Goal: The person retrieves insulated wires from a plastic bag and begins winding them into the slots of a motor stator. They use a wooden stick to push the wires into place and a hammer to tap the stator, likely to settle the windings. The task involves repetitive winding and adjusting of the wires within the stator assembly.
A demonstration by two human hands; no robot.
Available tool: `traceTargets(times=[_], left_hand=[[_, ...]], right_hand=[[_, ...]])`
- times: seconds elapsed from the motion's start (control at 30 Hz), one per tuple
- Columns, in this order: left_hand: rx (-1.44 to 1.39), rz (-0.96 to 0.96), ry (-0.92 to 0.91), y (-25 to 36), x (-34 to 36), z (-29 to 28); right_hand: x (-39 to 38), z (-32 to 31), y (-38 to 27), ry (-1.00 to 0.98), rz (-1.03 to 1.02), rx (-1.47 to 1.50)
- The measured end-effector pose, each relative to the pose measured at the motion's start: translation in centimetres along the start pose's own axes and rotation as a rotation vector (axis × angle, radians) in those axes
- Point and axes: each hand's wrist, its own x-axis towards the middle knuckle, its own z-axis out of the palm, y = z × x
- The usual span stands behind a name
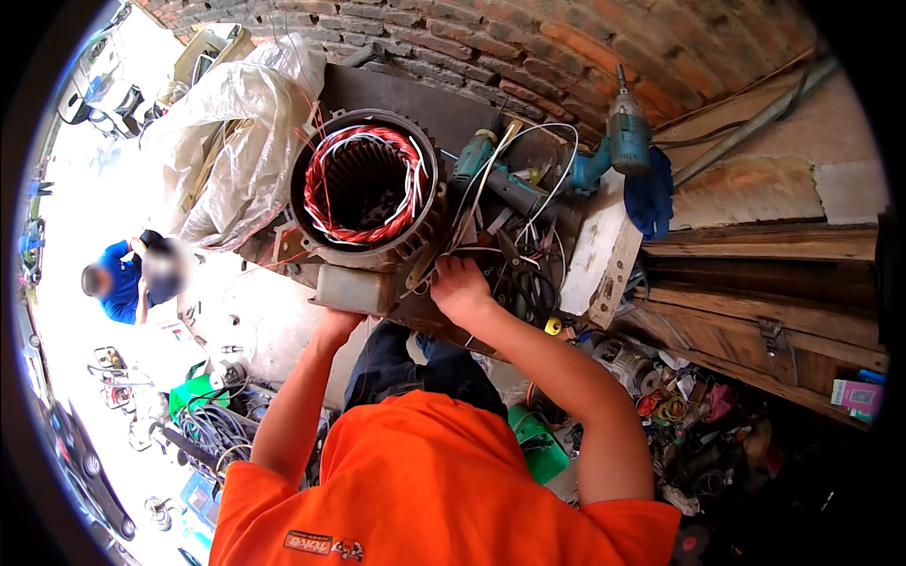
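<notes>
A motor stator (422, 208) with red and white winding (368, 227) stands on a dark bench (363, 87), its pale terminal box (351, 291) facing me. My left hand (336, 323) is at the lower edge of that box, with its fingers hidden behind it. My right hand (457, 283) is closed just right of the box, among loose cables (533, 283), beside a pale flat strip (420, 272); what its fingers hold is too small to tell.
Power tools (629, 132) and a white board (595, 241) crowd the bench's right, below a brick wall (453, 42). Plastic sheeting (222, 151) lies left. A person in blue (121, 300) is farther left. A wooden cabinet (774, 311) and cluttered parts (203, 424) surround me.
</notes>
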Motion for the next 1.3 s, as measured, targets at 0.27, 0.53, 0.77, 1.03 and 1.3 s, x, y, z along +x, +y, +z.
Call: traceTargets(times=[0.27, 0.53, 0.77, 1.03, 1.3], left_hand=[[-0.081, -0.017, 0.017, 0.5, 0.0, 0.4], [-0.094, -0.053, 0.081, 0.8, -0.3, 1.0], [-0.038, -0.138, 0.096, -0.3, -0.2, 0.9], [-0.3, -0.116, 0.179, 0.7, -0.5, 1.8], [0.204, 0.191, 0.18, -1.0, -0.7, 1.5]], right_hand=[[0.2, -1.7, 0.8, 0.064, -0.295, 0.32], [-2.2, -4.2, -2.1, 0.473, -0.491, 0.396], [-4.9, -14.0, -2.5, 0.747, -0.13, 0.704], [-1.1, -12.6, 0.8, 1.207, 0.067, 1.047], [-1.3, -10.8, 6.0, 0.531, 0.39, 0.857]])
